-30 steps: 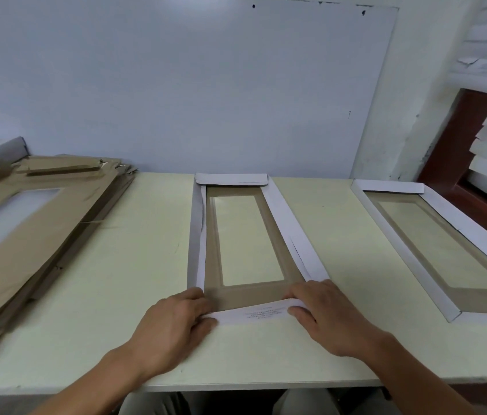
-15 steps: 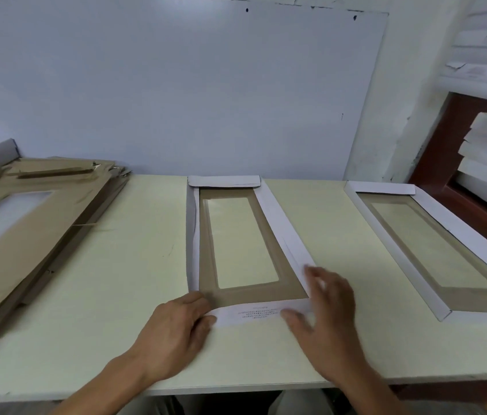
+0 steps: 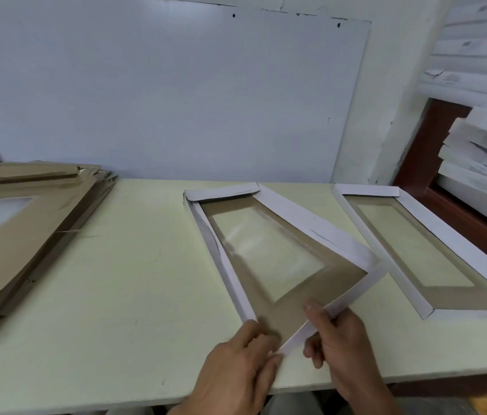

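Observation:
A brown cardboard window lid with folded white side flaps (image 3: 293, 223) lies skewed in the middle of the pale table (image 3: 122, 280), its near end turned toward me and a little blurred. My right hand (image 3: 338, 348) grips the near white flap, thumb on top and fingers curled underneath. My left hand (image 3: 236, 372) holds the near left corner of the same lid, fingers on the brown card. A clear film fills the lid's window.
A second folded window lid (image 3: 451, 250) lies to the right, its corner nearly touching the held one. A stack of flat brown cardboard blanks (image 3: 11, 232) covers the left of the table. White boxes (image 3: 481, 163) are piled at the far right beside a dark red frame.
The lid has been turned and its near end lifted; earlier both hands pressed the near flap flat. My right hand now grips that flap, and the view has swung left.

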Demonstrator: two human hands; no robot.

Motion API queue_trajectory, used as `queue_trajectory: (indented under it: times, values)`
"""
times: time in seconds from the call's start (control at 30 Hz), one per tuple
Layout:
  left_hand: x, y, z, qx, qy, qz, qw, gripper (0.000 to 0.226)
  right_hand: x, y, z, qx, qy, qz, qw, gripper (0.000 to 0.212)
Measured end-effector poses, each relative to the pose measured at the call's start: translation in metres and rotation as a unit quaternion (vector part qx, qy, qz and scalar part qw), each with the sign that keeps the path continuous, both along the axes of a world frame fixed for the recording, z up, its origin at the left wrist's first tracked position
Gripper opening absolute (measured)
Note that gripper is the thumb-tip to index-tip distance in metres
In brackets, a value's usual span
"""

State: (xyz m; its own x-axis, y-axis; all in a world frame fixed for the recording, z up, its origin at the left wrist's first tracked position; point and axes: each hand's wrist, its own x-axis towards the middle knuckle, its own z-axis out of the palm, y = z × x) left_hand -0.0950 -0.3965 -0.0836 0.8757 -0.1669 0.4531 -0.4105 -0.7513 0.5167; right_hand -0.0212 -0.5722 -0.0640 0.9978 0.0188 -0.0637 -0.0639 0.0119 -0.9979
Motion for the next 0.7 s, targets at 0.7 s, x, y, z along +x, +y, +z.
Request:
queue_trajectory:
  times: [0.7]
  values:
    - [-0.017,0.066,-0.003,-0.106,0.000,0.068,0.992,0.017,0.083,-0.216,0.004,-0.047,0.080,-0.267,0.959,0.052]
